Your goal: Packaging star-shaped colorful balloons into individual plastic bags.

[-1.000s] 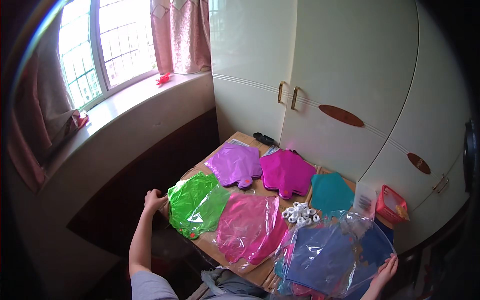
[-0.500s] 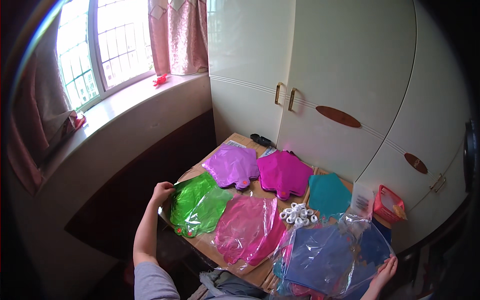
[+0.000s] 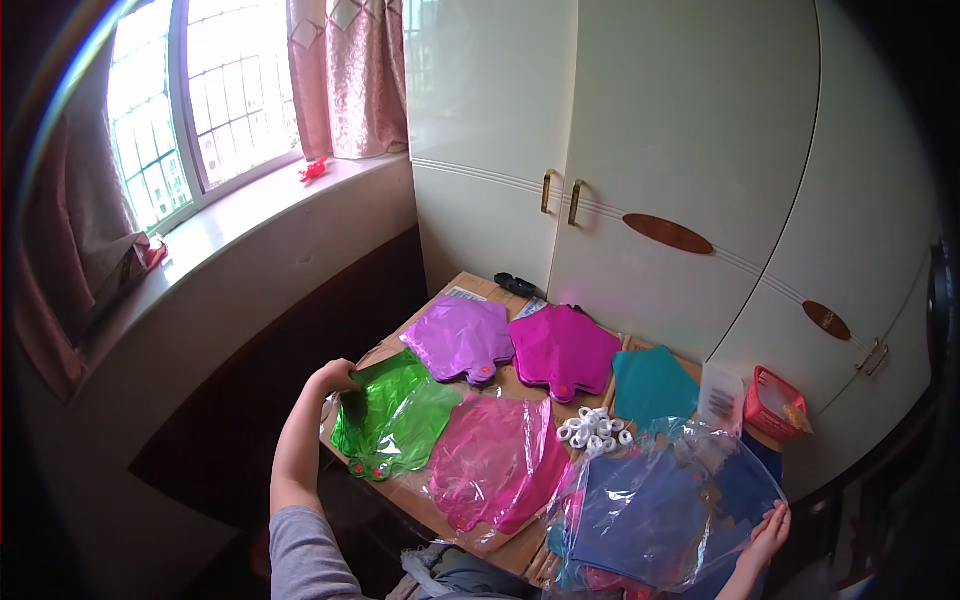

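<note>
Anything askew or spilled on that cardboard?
The clear plastic in the right hand looks untidy, crumpled over blue sheets while the magenta stack lies flat. White rings lie loosely heaped; whether spilled, I can't tell.

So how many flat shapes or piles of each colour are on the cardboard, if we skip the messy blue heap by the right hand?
Green pile: 1
Pink pile: 1
Light purple pile: 1
Magenta pile: 1
Teal shape: 1
Total: 5

There are two purple stacks (image 3: 562, 345), one green pile (image 3: 395, 402), one basket (image 3: 772, 402), two curtains (image 3: 366, 85).
</note>
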Demonstrator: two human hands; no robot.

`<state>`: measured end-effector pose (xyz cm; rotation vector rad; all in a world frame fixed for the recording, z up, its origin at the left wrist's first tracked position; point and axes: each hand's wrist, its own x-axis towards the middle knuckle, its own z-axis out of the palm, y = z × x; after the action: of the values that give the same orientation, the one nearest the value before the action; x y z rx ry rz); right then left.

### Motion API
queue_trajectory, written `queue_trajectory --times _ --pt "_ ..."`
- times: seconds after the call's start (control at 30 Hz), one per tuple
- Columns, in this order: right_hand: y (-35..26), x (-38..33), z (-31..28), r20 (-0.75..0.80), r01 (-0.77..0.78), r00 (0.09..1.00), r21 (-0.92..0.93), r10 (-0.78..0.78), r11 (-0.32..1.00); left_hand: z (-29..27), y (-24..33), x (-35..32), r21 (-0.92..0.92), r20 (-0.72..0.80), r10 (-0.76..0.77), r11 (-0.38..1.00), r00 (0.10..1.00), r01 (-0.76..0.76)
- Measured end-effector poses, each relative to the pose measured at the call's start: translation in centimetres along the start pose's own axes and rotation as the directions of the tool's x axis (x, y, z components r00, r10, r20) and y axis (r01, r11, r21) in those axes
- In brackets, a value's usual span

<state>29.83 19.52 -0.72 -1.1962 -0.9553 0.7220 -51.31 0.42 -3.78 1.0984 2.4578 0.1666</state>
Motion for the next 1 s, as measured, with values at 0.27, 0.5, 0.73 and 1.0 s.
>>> queue_trajectory --times 0.27,0.5,0.73,1.0 --pt "0.2 0.2 0.2 -0.019 -0.032 0.999 0.008 0.032 0.999 0.1 1.0 0.0 0.085 -0.012 0.065 0.994 0.998 -0.064" --pt "1.4 0.5 -0.4 -0.012 -0.027 1.000 0.010 0.027 1.000 0.4 1.3 -1.1 -0.038 -0.073 0.025 0.999 0.997 -0.027" --pt "2.1 1.0 -0.9 0.003 -0.015 1.000 0.028 0.015 0.999 2.8 -0.4 -6.1 -0.747 -0.001 -0.179 0.654 0.984 0.118" --pt "2.5 1.0 -0.3 -0.003 -0.038 0.999 0.020 0.038 0.999 7.7 0.1 -10.2 -0.978 -0.096 -0.321 0.204 0.942 -0.030"
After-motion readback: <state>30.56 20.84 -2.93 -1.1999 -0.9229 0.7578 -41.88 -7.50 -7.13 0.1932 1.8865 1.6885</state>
